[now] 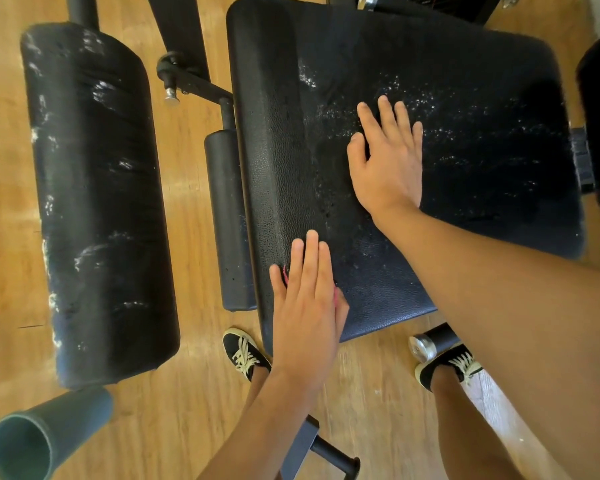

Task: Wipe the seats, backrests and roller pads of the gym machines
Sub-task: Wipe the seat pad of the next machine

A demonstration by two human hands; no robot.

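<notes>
While the left hand (305,299) presses a pink cloth (286,274) on the black seat (465,98), the right hand (388,161) lies flat farther on.
The left hand is open with straight fingers at the near left corner of the seat, and only edges of the cloth show under it. The right hand is open too, fingers a little spread, among white foam specks. To the left, apart from the seat, a big roller pad (97,202) carries white foam streaks.
</notes>
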